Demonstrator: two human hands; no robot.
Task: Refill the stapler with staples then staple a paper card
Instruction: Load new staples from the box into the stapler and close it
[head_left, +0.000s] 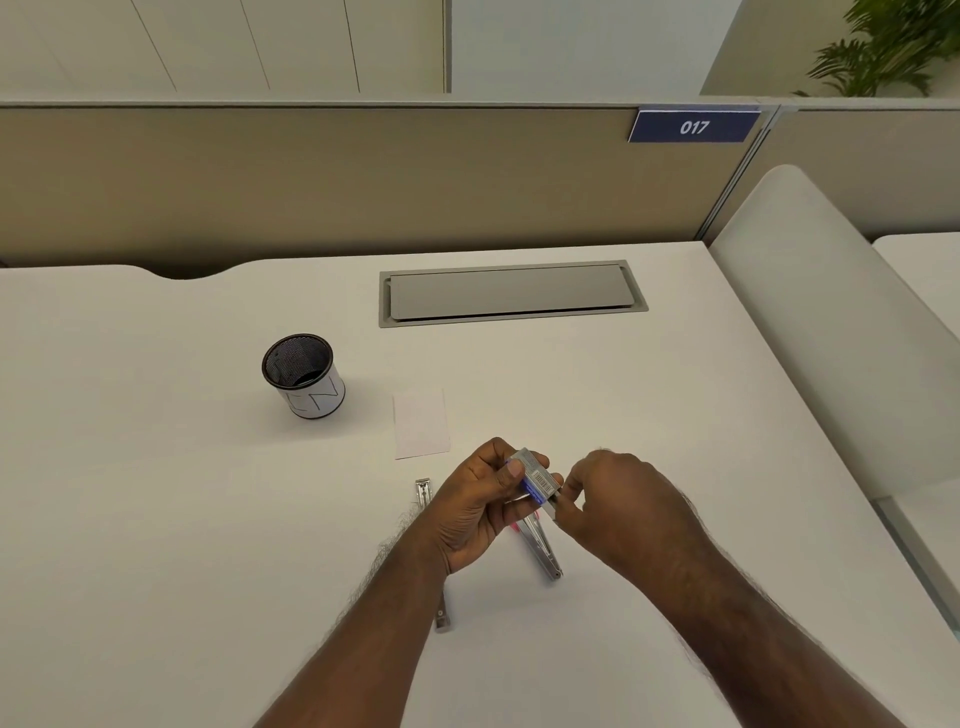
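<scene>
My left hand grips a small staple box, grey with a barcode and a blue edge, held just above the desk. My right hand pinches at the box's right end with thumb and fingertips; what it holds there is hidden. Under both hands lies the metal stapler, swung open into two silver arms, one end showing at the left. A bit of pink shows beside it. A white paper card lies flat on the desk just beyond my hands.
A black mesh pen cup with a white wrap stands to the left of the card. A grey cable-tray lid is set into the white desk farther back. A beige partition closes the far side; a white chair back rises at the right.
</scene>
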